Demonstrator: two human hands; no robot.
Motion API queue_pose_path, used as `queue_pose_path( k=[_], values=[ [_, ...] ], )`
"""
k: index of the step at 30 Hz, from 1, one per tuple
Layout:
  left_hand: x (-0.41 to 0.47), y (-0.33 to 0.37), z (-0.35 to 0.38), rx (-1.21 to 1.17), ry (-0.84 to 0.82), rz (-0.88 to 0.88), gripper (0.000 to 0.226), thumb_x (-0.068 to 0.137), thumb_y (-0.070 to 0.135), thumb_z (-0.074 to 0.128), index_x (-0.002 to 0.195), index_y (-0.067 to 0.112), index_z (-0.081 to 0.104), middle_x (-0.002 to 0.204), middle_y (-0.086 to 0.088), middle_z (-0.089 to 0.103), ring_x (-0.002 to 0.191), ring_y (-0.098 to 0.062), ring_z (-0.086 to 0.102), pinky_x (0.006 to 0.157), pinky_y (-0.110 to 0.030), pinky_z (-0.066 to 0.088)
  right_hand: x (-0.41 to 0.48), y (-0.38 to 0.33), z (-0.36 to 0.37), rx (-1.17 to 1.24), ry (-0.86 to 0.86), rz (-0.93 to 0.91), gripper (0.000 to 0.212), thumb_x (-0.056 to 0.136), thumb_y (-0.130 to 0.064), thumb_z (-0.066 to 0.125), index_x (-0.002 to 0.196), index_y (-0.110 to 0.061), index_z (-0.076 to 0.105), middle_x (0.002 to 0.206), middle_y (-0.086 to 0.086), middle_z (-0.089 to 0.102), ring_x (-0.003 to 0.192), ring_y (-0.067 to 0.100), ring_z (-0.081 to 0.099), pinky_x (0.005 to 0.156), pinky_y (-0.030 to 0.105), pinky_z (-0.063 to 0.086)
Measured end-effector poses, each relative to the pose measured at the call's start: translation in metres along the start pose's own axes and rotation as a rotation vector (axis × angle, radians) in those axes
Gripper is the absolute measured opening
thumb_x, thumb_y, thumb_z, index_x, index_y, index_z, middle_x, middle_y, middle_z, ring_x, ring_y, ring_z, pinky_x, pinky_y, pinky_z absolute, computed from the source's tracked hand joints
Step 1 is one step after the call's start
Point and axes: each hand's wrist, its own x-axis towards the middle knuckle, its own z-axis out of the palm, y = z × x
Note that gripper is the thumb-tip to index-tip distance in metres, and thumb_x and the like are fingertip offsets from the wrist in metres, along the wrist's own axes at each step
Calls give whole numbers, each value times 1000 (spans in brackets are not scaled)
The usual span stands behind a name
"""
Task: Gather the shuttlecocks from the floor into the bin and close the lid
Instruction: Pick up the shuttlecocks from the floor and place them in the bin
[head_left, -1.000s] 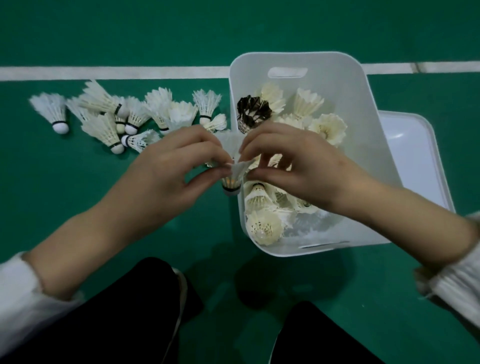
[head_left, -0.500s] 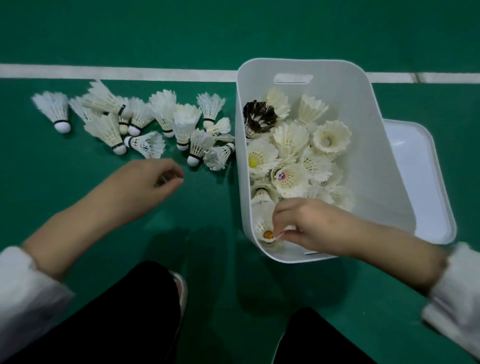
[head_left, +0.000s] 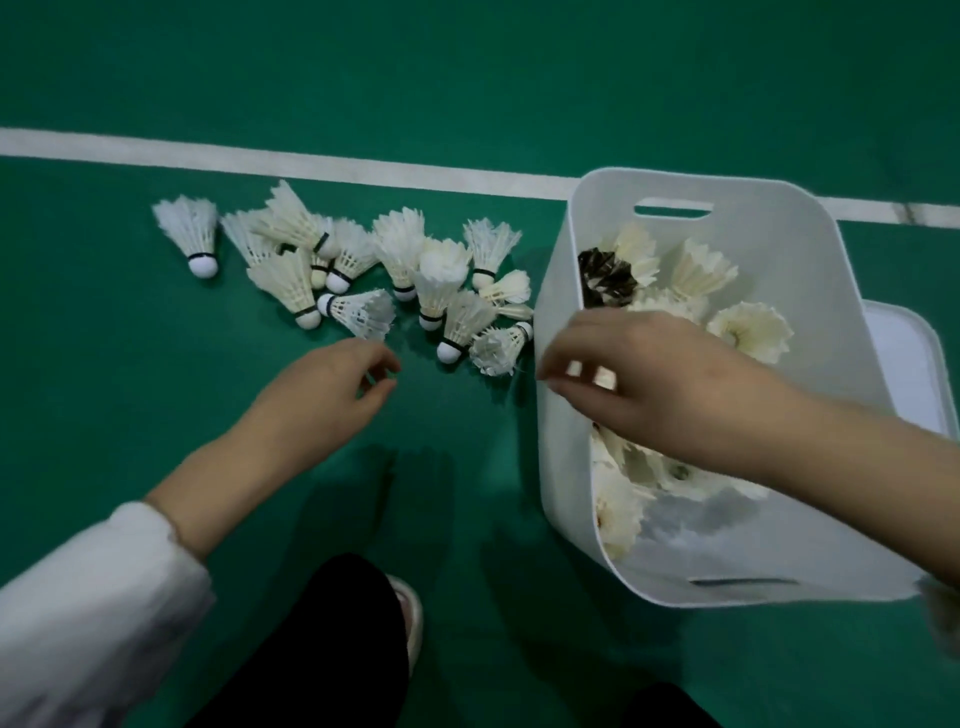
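— Many white feathered shuttlecocks (head_left: 415, 280) lay clustered on the green court floor (head_left: 156, 405) beside the white plastic bin (head_left: 561, 415). Risk?

— Loosely curled, empty hands: left hand (head_left: 332, 387) near the pile, right hand (head_left: 649, 374) over the bin's rim. Snatching could crush feathers or knock the bin.

— Since half a second earlier?

— Right hand rose from inside; flat white lid (head_left: 914, 364) stayed behind the bin.

White shuttlecocks (head_left: 363, 270), green floor (head_left: 467, 67)
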Motion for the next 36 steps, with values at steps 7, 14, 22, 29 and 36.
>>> queue_pose_path(
  k=[7,14,22,29,36],
  values=[
    [23,-44,-7,342,107,179,35,76,2,64,109,9,56,105,-11,57,80,-32,59,56,-38,48,117,-11,48,-49,-5,164,38,91,-13,46,129,-7,43,131,10,44,115,29,50,92,36,42],
    [42,-60,3,640,12,448,47,73,6,29,106,10,63,103,-9,63,78,-25,60,60,-32,46,169,-8,79,153,35,405,51,89,-9,52,135,-5,30,136,16,41,121,32,45,89,32,38],
    [62,-77,15,766,16,363,32,71,1,32,78,5,63,88,-13,56,81,-29,54,65,-35,47,164,6,97,110,137,432,20,89,-18,48,88,-2,61,93,15,63,87,30,58,67,31,40],
    [41,-74,0,203,284,265,5,86,4,51,84,2,56,101,-12,56,99,-24,45,86,-30,39,158,3,93,222,241,398,19,85,-23,53,80,-8,64,82,8,65,74,24,60,68,39,52],
    [28,-96,-19,-216,377,-268,10,92,24,51,97,15,51,82,5,51,62,-9,43,60,-23,30,157,-1,91,280,232,337,19,87,-24,52,82,-9,64,84,6,66,77,24,61,69,37,51]
  ],
)
